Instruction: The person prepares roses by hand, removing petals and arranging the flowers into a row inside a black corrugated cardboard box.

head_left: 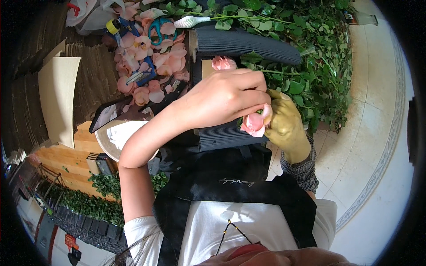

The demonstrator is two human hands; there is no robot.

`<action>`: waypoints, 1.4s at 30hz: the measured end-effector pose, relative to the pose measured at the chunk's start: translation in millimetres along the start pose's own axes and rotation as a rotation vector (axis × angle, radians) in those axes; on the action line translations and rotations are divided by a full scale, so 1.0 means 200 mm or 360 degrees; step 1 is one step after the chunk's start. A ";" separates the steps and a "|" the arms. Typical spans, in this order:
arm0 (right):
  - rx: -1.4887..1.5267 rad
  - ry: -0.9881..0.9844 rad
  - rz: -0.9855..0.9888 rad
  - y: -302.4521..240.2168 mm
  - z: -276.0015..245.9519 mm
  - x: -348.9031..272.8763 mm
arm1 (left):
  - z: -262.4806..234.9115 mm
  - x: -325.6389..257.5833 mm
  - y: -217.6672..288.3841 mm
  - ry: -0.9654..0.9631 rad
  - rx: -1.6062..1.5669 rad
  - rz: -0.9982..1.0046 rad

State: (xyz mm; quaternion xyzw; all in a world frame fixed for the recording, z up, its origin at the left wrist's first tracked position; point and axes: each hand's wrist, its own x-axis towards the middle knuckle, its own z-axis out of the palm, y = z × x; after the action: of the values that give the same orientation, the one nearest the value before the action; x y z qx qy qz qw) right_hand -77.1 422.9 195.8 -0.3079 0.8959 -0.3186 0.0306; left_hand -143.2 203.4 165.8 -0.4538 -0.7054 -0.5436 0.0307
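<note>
Close in front of my chest, both hands meet at a pink rose [254,123]. My bare left hand [233,94] is closed, its bent fingers at the top of the bloom; its fingertips are partly hidden. A yellow glove covers my right hand [286,122], which is closed just behind the flower head, where the stem is hidden. Another pink rose [223,63] lies beyond my left hand, beside a dark ribbed pad [248,45]. A second ribbed pad [230,138] sits below the held rose.
Loose pink petals [171,60] cover the table at the left, with teal-handled scissors [160,32] and a phone [113,113] among them. Leafy green stems [310,80] pile up at the right. A white bin [106,137] stands below the phone. Cardboard [60,99] lies far left.
</note>
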 end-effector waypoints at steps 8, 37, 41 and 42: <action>0.0001 -0.0113 0.0160 0.01 -0.03 -0.01 | -0.20 -0.42 0.34 0.0259 0.0813 -0.0898; -0.0595 -0.0263 0.0229 0.17 -0.02 0.26 | 0.09 -0.33 -0.06 -0.0151 0.0918 -0.0248; -0.0871 -0.0701 -0.0001 0.17 0.15 0.23 | 0.08 -0.37 -0.01 -0.0328 0.0865 -0.0222; -0.0928 -0.0577 -0.0067 0.16 0.20 0.23 | 0.05 -0.37 0.01 -0.0345 0.0965 -0.0137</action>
State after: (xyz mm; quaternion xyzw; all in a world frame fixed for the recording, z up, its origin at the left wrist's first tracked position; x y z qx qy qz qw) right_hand -122.2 394.3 151.1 -0.3737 0.9228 0.0103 0.0933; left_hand -94.4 167.4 123.0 -0.4491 -0.8528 -0.2581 0.0662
